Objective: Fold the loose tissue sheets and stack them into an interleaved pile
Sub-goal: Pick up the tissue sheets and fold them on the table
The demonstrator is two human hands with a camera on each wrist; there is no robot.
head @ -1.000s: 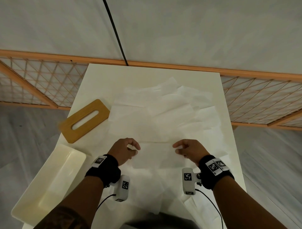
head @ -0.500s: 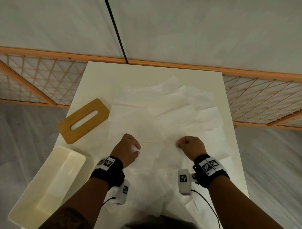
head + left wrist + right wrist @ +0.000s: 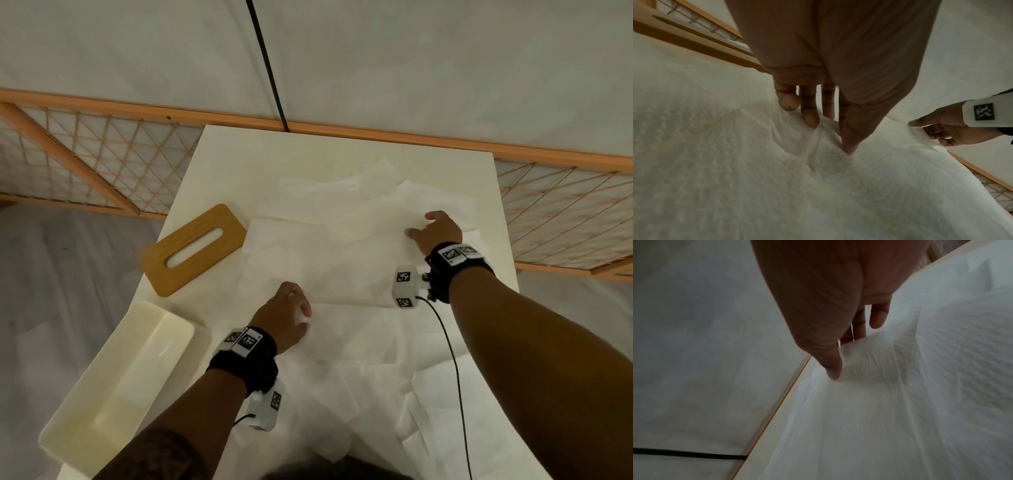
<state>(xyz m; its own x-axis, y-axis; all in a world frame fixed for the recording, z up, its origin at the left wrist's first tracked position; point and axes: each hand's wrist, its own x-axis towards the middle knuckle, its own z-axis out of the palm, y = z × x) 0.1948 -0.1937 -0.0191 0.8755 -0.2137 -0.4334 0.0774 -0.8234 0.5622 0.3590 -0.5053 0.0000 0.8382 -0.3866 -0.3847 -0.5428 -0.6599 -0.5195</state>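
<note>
Several loose white tissue sheets [image 3: 342,212] lie overlapped across the white table [image 3: 233,150]. My left hand [image 3: 306,313] sits on the near left part of the top sheet [image 3: 346,277]. In the left wrist view its thumb and fingers [image 3: 809,120] pinch a bunched ridge of that sheet [image 3: 777,178]. My right hand [image 3: 416,229] is farther out to the right. Its thumb [image 3: 832,369] and fingers hold a raised edge of tissue [image 3: 900,402]. The left wrist view also shows the right hand [image 3: 941,131] at the sheet's far edge.
A wooden tissue-box lid with a slot [image 3: 195,248] lies at the table's left edge. A cream plastic box [image 3: 113,387] stands at the near left. A wooden lattice screen [image 3: 85,164] runs behind the table. The right wrist's cable [image 3: 452,370] trails over the near sheets.
My right hand has moved away from me and to the right with a tissue edge in its fingers. The left hand stays at the near left, still pinching the sheet.
</note>
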